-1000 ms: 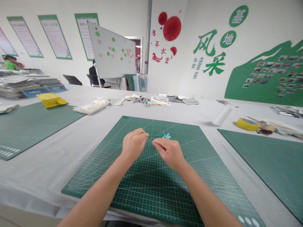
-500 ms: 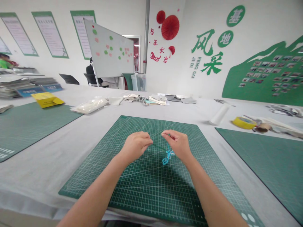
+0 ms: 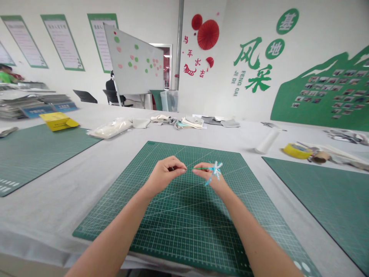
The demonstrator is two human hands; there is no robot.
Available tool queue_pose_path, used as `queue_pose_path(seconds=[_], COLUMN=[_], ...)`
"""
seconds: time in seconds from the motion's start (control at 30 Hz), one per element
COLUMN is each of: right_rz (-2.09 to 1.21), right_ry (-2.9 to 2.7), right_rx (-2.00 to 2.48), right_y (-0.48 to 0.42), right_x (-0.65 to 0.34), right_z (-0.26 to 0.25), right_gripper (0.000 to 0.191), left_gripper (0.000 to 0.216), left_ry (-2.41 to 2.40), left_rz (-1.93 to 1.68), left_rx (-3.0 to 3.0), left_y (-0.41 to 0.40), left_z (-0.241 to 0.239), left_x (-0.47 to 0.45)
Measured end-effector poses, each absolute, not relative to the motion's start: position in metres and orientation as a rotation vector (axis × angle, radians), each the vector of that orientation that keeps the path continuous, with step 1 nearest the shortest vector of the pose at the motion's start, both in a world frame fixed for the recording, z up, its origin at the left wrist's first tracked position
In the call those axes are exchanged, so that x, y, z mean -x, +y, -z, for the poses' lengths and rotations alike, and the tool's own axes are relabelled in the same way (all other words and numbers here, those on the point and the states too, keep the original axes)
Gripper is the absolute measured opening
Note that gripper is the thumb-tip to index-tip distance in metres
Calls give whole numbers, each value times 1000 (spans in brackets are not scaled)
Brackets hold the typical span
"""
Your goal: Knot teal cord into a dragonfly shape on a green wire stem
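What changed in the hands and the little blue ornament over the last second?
The light-blue ornament swung down below the right hand half a second ago and now sits up again beside the right hand, which has drawn back toward the left hand. Both hands keep pinching the thin green stem between them, above the cutting mat. The yellow tape roll and white roll lie as before.

Both forearms bare, apparently no sleeves, rings or watch.
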State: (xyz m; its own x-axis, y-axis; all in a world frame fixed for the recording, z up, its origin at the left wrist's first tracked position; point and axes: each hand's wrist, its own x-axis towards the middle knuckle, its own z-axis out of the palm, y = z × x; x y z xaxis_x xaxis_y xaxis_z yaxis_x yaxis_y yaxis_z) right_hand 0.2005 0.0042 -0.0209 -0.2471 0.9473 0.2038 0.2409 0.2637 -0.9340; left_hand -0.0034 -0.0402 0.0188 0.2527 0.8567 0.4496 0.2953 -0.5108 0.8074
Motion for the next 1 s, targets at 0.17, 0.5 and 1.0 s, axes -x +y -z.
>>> queue_pose_path(seconds=[0.17, 0.5, 1.0], right_rz=[-1053, -408, -990], right_ry=[-1836, -2055, -1550], right_rx=[1105, 1115, 976], right_y=[0, -12, -35], right_x=[-193, -187, -156], right_z=[27, 23, 24], right_gripper=[21, 21, 20], left_gripper=[15, 13, 20], left_ry=[1159, 1099, 1110], left_rz=[-1378, -1308, -1272], left_rx=[-1780, -1563, -1337], left_y=[-33, -33, -36], left_z=[-13, -8, -9], left_x=[6, 1, -7])
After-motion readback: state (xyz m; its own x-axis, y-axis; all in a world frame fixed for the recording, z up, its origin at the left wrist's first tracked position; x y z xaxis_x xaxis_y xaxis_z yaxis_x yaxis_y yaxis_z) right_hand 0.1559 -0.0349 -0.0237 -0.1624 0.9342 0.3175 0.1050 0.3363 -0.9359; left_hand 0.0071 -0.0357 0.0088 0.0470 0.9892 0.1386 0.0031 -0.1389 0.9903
